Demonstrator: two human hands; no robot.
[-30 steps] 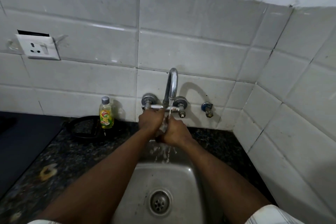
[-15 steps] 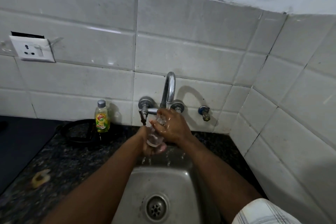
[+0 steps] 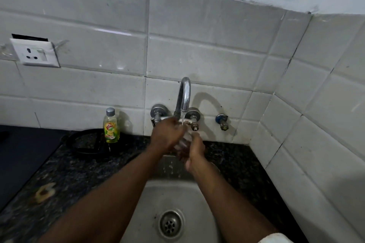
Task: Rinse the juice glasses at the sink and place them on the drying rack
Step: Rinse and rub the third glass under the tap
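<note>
A clear juice glass (image 3: 183,140) is held between both hands under the running chrome tap (image 3: 184,96), over the steel sink (image 3: 158,193). My left hand (image 3: 167,136) wraps over the glass from the upper left. My right hand (image 3: 194,150) grips it from the lower right. Most of the glass is hidden by the fingers. A thin stream of water falls from the spout onto the hands. No drying rack is in view.
A yellow dish soap bottle (image 3: 111,128) stands on the dark granite counter (image 3: 79,167) left of the tap, in front of a black round object (image 3: 85,142). A wall socket (image 3: 34,53) is at upper left. A small valve (image 3: 222,121) sits right of the tap. Tiled walls close in behind and right.
The hands have swapped places on the glass: my left hand moved up over its top, my right hand dropped lower and to the right. The view shifted slightly.
</note>
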